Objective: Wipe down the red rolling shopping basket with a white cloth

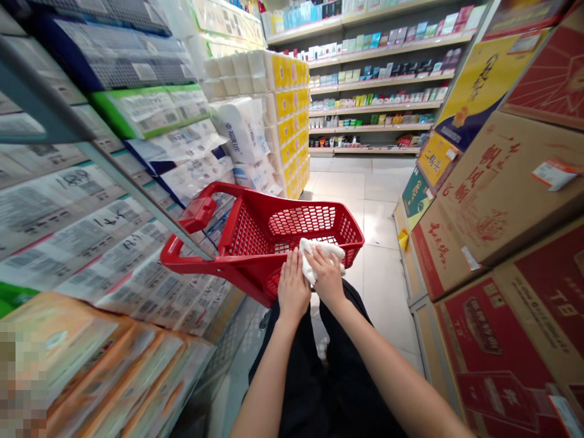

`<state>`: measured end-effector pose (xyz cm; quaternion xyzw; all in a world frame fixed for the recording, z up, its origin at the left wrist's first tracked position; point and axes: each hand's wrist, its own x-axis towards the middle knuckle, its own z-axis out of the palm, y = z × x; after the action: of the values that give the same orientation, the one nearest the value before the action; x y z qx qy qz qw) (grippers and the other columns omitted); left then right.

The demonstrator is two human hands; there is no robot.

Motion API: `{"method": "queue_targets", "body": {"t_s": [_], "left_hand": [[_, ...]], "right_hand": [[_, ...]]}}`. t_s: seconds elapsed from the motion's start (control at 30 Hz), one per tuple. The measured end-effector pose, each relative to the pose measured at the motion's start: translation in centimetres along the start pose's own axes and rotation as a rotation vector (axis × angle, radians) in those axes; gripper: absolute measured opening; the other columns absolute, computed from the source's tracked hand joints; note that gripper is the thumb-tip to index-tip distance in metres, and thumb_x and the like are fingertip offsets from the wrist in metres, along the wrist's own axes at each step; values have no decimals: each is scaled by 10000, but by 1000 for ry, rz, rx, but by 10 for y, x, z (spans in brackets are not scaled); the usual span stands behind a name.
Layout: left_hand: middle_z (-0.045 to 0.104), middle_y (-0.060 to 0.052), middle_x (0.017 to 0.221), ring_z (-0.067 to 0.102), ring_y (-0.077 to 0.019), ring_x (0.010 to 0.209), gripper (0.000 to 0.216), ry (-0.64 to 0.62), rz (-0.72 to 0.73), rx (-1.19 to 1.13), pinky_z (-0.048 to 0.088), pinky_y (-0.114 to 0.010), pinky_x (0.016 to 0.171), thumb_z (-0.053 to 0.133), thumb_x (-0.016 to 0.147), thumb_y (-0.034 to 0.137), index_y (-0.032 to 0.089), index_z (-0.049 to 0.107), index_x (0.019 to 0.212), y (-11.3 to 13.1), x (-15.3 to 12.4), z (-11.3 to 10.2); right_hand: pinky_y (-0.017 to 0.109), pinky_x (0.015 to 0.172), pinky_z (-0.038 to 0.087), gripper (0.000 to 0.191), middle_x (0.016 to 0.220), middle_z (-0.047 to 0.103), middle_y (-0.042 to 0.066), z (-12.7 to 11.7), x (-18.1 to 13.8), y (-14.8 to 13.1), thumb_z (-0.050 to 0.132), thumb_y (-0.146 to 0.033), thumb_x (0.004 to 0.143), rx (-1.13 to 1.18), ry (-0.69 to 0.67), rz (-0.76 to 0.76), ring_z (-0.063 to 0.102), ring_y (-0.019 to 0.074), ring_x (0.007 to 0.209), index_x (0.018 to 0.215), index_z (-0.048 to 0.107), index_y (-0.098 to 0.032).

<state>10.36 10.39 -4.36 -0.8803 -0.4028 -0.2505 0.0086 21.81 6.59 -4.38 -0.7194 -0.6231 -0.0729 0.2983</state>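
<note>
A red plastic shopping basket with mesh walls stands in front of my knees, its long pull handle tilted up to the left. My right hand presses a white cloth against the near rim, close to the basket's right end. The cloth is bunched under the fingers and hangs partly over the edge. Just left of it, my left hand rests on the same rim with its fingers stretched out flat, holding nothing. Inside the basket, the visible part of the mesh bottom holds nothing.
Packs of paper goods are stacked high on the left, with toilet roll packs beyond. Cardboard boxes line the right side. Shelves of small boxed goods close off the far end. The tiled floor runs between.
</note>
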Motion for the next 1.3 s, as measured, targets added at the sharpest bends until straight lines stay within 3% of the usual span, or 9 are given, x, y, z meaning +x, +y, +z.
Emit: {"method": "queue_targets", "body": {"t_s": [0.23, 0.43, 0.53, 0.63, 0.73, 0.9, 1.0, 1.13, 1.3], "left_hand": [[262, -83, 1620, 197, -218, 1508, 638, 23, 11, 6, 291, -433, 1205, 332, 975, 199, 169, 106, 1571, 0, 0, 1], [246, -77, 1625, 175, -212, 1514, 626, 17, -3, 12, 277, -417, 1213, 335, 977, 199, 147, 130, 1567, 1, 0, 3], [249, -79, 1624, 182, -211, 1512, 618, 23, 1, 24, 283, -415, 1212, 336, 982, 204, 140, 138, 1565, 0, 0, 4], [245, -77, 1625, 179, -213, 1513, 628, 34, 6, 25, 289, -418, 1210, 342, 982, 202, 146, 122, 1567, 0, 0, 5], [244, -79, 1625, 185, -223, 1512, 637, 36, -2, 24, 294, -428, 1206, 346, 978, 196, 147, 113, 1568, 1, 0, 6], [262, -92, 1618, 205, -229, 1507, 635, 34, 1, 19, 302, -434, 1200, 354, 976, 198, 145, 128, 1567, 1, 0, 5], [296, -91, 1606, 220, -225, 1503, 658, 27, 3, 11, 308, -421, 1198, 386, 963, 197, 159, 131, 1569, 0, 0, 4], [291, -91, 1608, 207, -227, 1507, 638, 22, 16, 31, 303, -424, 1200, 372, 972, 206, 153, 148, 1566, 0, 0, 3], [253, -80, 1622, 193, -219, 1510, 628, 33, 16, 41, 294, -423, 1204, 340, 980, 197, 145, 122, 1567, 1, 0, 4]], "right_hand": [[451, 1148, 192, 586, 1502, 477, 40, -14, -11, 54, 456, -110, 882, -87, 29, 5, 407, 204, 1407, 1439, 461, -289], [401, 1095, 315, 544, 1488, 497, 52, -29, -25, 118, 455, -143, 887, -147, 63, 143, 406, 205, 1410, 1418, 496, -256], [378, 1070, 350, 506, 1467, 521, 62, -33, -26, 135, 439, -171, 906, -143, 71, 186, 423, 204, 1398, 1399, 520, -246], [416, 1074, 342, 520, 1456, 532, 78, -32, -22, 127, 429, -155, 893, -131, 83, 267, 423, 228, 1396, 1398, 523, -235], [462, 1092, 313, 563, 1460, 524, 95, -26, -13, 96, 445, -115, 855, -111, 73, 285, 415, 256, 1398, 1404, 518, -217], [472, 1127, 246, 616, 1513, 461, 52, -11, 1, 24, 458, -81, 845, -35, -31, 135, 359, 242, 1434, 1433, 478, -265], [465, 1133, 236, 617, 1523, 448, 60, -6, 5, -1, 468, -109, 868, 12, -54, 77, 351, 236, 1438, 1464, 434, -267], [468, 1129, 228, 572, 1514, 461, 53, -9, 2, 7, 467, -162, 904, -20, -61, 12, 378, 233, 1423, 1459, 433, -294], [459, 1140, 206, 590, 1511, 464, 36, -19, -9, 54, 462, -125, 881, -83, -15, 23, 390, 211, 1417, 1445, 450, -300]]}}
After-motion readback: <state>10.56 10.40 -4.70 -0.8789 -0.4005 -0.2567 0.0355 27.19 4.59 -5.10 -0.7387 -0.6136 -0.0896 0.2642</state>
